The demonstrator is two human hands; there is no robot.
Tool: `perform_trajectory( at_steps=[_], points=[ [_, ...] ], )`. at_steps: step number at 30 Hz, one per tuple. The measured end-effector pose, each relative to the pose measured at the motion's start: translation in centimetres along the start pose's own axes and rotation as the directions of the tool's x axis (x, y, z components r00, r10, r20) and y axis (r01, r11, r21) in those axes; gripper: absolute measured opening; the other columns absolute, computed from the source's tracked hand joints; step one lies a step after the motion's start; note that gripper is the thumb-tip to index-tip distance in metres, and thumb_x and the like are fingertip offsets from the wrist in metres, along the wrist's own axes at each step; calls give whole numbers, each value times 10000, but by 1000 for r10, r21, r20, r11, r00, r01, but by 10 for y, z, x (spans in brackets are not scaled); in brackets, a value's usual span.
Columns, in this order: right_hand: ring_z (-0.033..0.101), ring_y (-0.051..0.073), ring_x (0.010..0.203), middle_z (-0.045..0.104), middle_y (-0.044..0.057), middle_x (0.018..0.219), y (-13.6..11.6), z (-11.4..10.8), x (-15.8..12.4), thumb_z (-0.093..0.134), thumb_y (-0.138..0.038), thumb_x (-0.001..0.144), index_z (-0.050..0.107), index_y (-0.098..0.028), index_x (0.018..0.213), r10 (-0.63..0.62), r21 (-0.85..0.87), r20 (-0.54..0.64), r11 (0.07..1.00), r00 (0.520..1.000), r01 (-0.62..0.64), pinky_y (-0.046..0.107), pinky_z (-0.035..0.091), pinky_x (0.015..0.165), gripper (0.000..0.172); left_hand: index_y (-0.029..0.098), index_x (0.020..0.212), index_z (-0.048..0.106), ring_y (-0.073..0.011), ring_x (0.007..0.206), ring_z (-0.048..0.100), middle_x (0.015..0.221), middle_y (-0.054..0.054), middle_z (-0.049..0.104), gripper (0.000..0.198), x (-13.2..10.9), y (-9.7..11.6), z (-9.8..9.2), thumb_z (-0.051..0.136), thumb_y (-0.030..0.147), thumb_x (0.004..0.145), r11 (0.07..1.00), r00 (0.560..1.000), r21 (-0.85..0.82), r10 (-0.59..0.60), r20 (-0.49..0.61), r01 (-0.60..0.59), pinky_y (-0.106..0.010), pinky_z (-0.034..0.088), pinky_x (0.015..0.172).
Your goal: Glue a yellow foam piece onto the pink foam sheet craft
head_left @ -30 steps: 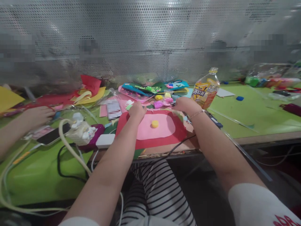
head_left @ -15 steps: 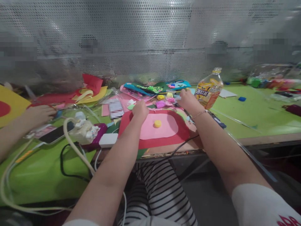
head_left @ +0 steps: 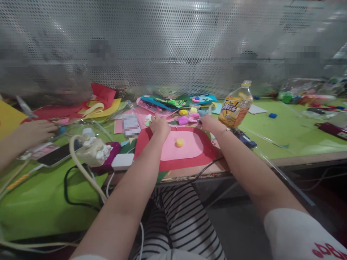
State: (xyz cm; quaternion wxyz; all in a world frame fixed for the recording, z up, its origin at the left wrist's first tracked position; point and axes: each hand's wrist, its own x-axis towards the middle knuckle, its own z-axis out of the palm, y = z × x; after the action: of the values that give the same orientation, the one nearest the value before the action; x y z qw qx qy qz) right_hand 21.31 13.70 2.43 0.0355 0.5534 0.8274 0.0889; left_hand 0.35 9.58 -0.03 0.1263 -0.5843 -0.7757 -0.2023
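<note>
A pink rounded paper panel (head_left: 188,148) lies on a larger red sheet (head_left: 173,165), with a small yellow disc (head_left: 180,142) near its middle. At the upper left edge of the sheets rests my left hand (head_left: 160,127), fingers bent down and slightly apart, beside a bit of white and green material. My right hand (head_left: 211,125) is at the upper right, its fingers drawn together close to the pink clay lumps (head_left: 193,117). What those fingertips hold, if anything, is hidden. A yellow lump (head_left: 183,112) lies just beyond the pink ones.
A drink bottle (head_left: 235,106) stands right of my right hand. To the left are a power strip (head_left: 112,153), a white adapter (head_left: 122,161), a phone (head_left: 59,153) and loose cables. Another person's hand (head_left: 39,131) works at far left. A perforated metal panel (head_left: 162,47) backs the table.
My right hand has come down and inward, closer to the pink lumps. My left hand's fingers have loosened from a more closed shape. The view has shifted slightly.
</note>
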Motion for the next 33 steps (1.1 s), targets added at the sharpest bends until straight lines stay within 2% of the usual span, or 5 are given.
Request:
perform_trajectory(
  at_steps=[5, 10, 20, 28, 33],
  points=[
    [558, 258, 1002, 540, 217, 1119, -8, 3, -2, 352, -170, 862, 557, -74, 1127, 12, -28, 56, 1000, 998, -10, 351, 427, 827, 348, 140, 1030, 626, -316, 1104, 428, 1126, -174, 549, 349, 3, -2, 5, 415, 241, 771, 1000, 995, 3, -14, 103, 14, -460, 358, 884],
    [556, 261, 1004, 528, 236, 1129, -10, 1, -4, 349, -155, 863, 553, -63, 1129, 3, -35, 64, 999, 998, -1, 362, 425, 828, 348, 140, 1034, 632, -324, 1099, 431, 1120, -168, 568, 358, 4, -3, 6, 458, 280, 754, 1000, 994, -4, 11, 108, -10, -460, 363, 874],
    [475, 283, 1116, 536, 271, 1120, -9, 5, -1, 306, -129, 864, 536, -11, 1140, -45, -89, 61, 995, 997, 50, 360, 424, 847, 378, 173, 1032, 625, -302, 1108, 435, 1129, -135, 581, 322, 5, -1, 3, 460, 201, 757, 1000, 989, -25, 15, 147, -11, -458, 347, 892],
    [545, 252, 1047, 596, 238, 1086, -5, 7, 3, 367, -154, 844, 602, -48, 1073, -75, -100, 96, 991, 993, 84, 340, 416, 870, 345, 227, 1023, 610, -272, 1135, 424, 1131, -92, 592, 317, 6, -2, 5, 436, 167, 765, 999, 987, -46, 27, 158, -20, -441, 332, 914],
    [562, 258, 1035, 612, 231, 1061, -5, 6, 1, 370, -94, 820, 612, -37, 1040, -75, -102, 84, 991, 994, 84, 332, 421, 857, 332, 202, 1053, 580, -296, 1117, 440, 1121, -134, 576, 296, 6, -1, 3, 430, 224, 799, 997, 993, -73, 5, 114, 3, -460, 348, 890]
  ],
)
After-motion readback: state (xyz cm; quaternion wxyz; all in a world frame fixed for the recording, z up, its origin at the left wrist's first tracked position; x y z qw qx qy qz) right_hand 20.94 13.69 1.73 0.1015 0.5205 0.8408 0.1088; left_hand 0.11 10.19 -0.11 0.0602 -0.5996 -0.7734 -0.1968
